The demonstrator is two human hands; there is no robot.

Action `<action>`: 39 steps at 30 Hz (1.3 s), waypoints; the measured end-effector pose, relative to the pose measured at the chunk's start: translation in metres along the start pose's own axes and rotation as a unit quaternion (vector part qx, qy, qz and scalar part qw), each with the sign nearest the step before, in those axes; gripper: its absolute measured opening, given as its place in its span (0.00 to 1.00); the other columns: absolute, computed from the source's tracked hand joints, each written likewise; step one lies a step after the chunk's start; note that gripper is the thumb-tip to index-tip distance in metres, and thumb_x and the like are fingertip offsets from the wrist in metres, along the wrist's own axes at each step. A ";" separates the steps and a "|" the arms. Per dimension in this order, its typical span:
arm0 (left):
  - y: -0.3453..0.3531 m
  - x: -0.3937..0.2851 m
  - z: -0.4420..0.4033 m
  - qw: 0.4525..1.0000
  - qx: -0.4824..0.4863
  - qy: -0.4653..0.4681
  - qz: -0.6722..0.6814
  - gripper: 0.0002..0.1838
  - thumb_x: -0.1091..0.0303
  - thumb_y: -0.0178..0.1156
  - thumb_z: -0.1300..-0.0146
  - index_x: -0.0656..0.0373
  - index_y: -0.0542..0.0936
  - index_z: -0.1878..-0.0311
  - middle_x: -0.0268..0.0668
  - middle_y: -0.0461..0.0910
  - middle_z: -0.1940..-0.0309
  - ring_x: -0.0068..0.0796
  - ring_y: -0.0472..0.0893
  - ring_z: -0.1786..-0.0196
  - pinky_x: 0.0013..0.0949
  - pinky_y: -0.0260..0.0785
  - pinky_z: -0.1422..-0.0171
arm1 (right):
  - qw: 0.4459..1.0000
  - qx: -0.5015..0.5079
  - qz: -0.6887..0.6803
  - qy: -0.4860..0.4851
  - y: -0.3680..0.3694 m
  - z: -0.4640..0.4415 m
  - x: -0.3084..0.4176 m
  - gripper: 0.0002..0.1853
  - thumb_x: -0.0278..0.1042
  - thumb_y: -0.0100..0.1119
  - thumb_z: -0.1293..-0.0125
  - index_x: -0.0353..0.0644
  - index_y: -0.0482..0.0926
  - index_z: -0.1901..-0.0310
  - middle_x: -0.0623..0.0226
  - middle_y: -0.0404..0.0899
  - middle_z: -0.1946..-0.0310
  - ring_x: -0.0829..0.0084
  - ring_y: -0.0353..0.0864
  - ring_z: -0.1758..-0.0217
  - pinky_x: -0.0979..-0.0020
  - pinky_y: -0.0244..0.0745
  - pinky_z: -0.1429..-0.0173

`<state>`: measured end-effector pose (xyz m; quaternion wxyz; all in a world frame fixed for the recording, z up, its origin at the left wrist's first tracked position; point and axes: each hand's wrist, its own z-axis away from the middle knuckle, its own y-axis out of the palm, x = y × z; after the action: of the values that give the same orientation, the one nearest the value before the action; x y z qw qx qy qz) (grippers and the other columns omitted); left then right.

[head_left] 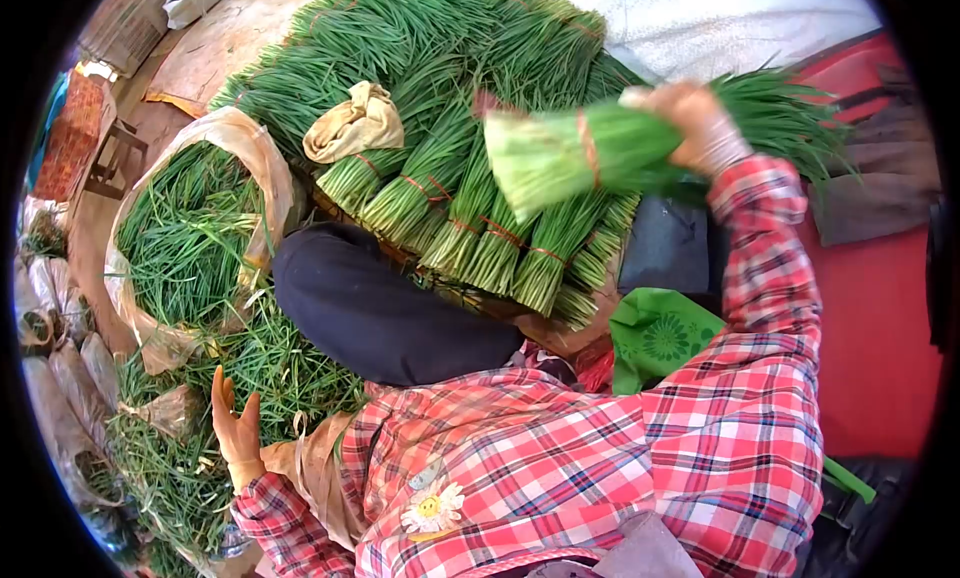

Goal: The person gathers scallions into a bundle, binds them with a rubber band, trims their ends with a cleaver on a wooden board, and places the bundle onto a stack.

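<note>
My right hand [690,123] is raised and closed around a bunch of garlic chives [620,143], blurred by motion. A reddish band circles the bunch near its pale cut ends, which point left; the green tips trail off to the right. Below it lies a large pile of banded chive bunches [440,193], stems toward my body. On the left, my left hand [238,433] is held up empty with its fingers stretched out, close to loose chive leaves [290,363]. A folded tan cloth [355,123] rests on top of the pile.
An open plastic sack [275,168] full of loose leaves stands left of my dark-trousered knee [380,308]. Plastic bags [70,408] and more trimmings line the far left. A green patterned bag [660,338] sits by my right side, near a red surface [880,328].
</note>
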<state>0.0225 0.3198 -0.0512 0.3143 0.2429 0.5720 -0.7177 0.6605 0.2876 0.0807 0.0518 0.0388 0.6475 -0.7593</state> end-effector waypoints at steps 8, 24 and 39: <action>0.017 0.001 0.005 0.998 0.015 -0.063 -0.015 0.36 0.72 0.62 0.47 0.52 0.61 0.34 0.49 0.69 0.44 0.41 0.68 0.41 0.40 0.60 0.38 | 0.934 0.297 0.063 0.190 0.274 -0.028 0.053 0.32 0.38 0.50 0.39 0.66 0.53 0.33 0.72 0.48 0.30 0.60 0.38 0.25 0.45 0.27 0.28; 0.006 0.026 0.024 0.987 0.000 -0.148 0.058 0.33 0.73 0.59 0.44 0.52 0.62 0.35 0.48 0.68 0.43 0.39 0.69 0.44 0.37 0.62 0.41 | 0.266 -0.042 -0.765 0.585 0.268 0.023 0.122 0.52 0.64 0.61 0.49 0.34 0.49 0.33 0.46 0.59 0.37 0.55 0.62 0.35 0.51 0.65 0.41; 0.023 0.055 0.048 0.969 0.013 -0.223 0.109 0.31 0.74 0.57 0.44 0.57 0.62 0.35 0.51 0.68 0.44 0.39 0.70 0.43 0.35 0.62 0.40 | 0.320 -0.137 -0.744 0.571 0.247 -0.028 0.054 0.37 0.52 0.59 0.43 0.35 0.62 0.38 0.46 0.68 0.43 0.53 0.70 0.46 0.52 0.66 0.43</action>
<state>0.0019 0.2598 -0.0943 0.5070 0.1421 0.4483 -0.7224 0.6383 0.2750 -0.1722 -0.9124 -0.0426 0.3695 -0.1708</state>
